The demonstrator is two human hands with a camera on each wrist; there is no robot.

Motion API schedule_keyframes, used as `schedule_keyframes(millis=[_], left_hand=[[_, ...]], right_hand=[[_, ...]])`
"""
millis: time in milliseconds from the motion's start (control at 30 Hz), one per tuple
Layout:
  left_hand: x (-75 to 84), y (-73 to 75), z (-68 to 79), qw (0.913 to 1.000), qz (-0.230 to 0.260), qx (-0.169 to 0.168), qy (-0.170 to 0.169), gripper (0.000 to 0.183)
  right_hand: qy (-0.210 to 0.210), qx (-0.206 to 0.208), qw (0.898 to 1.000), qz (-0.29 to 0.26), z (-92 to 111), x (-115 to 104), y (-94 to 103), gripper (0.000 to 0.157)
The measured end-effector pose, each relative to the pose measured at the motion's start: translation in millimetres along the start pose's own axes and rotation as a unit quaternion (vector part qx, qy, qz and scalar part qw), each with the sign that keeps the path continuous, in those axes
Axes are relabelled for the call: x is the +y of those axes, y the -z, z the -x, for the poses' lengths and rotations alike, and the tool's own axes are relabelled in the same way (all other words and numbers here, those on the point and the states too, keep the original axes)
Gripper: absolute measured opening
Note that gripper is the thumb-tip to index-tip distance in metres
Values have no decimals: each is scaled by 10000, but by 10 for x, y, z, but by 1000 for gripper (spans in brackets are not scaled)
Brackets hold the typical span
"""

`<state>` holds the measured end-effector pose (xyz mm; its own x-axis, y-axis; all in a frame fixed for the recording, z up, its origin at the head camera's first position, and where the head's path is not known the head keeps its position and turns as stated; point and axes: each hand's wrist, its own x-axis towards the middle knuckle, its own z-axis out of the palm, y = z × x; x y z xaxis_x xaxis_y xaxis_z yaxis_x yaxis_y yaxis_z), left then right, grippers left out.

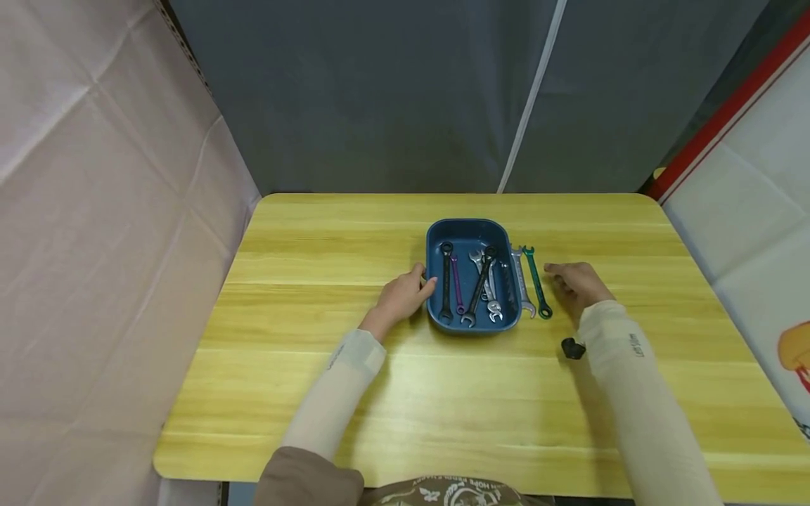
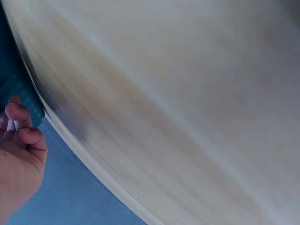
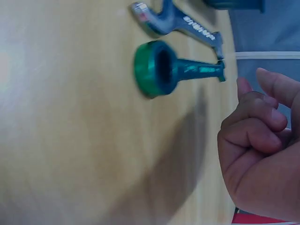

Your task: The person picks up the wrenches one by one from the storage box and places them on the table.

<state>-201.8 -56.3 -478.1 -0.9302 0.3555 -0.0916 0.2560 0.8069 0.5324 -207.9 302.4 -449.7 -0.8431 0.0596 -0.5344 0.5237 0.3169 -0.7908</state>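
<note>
A dark blue plastic bin (image 1: 474,327) stands on the wooden table with several wrenches inside, among them a purple wrench (image 1: 457,284) and a black ratchet wrench (image 1: 446,281). My left hand (image 1: 401,295) grips the bin's left wall, thumb over the rim; the left wrist view shows its fingers curled by the bin's side. Just right of the bin lie a silver wrench (image 1: 522,281) and a green ratchet wrench (image 1: 538,281), side by side. Beside the green one, my right hand (image 1: 579,283) holds nothing, its fingers loosely bent and its thumb apart from them.
The light wooden table (image 1: 285,379) has rounded corners. Behind it hangs a grey curtain (image 1: 380,98) with a pale strip. White cloth (image 1: 95,246) covers the left side, and a red-edged white panel (image 1: 759,183) stands on the right.
</note>
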Motion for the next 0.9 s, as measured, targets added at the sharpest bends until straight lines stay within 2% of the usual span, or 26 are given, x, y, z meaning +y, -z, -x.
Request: schedule_keyframes(millis=[233,500,633,800,900], left_hand=[[0,-24,-7,10000,-75,-3,-19,41],[32,-11,-43,9999,-30,113,-87,36],[37,-17,-53,10000,-48,38,-54,36],[44,-9,-55,9999,-43,79,-81,36],[47,-3,-57,9999,-3,91,-82,36]], right_hand=[[268,-164,9994,-121,52,-166,-39,26],[620,-714,9906,-990,139,-422,-196,20],[668,-1046,9790,-1619,205,-533,-270,18],[721,-1574,9545,-2427,275,-684,-392,18],[748,-1943,9391,-2734,294,-754,-495,21]])
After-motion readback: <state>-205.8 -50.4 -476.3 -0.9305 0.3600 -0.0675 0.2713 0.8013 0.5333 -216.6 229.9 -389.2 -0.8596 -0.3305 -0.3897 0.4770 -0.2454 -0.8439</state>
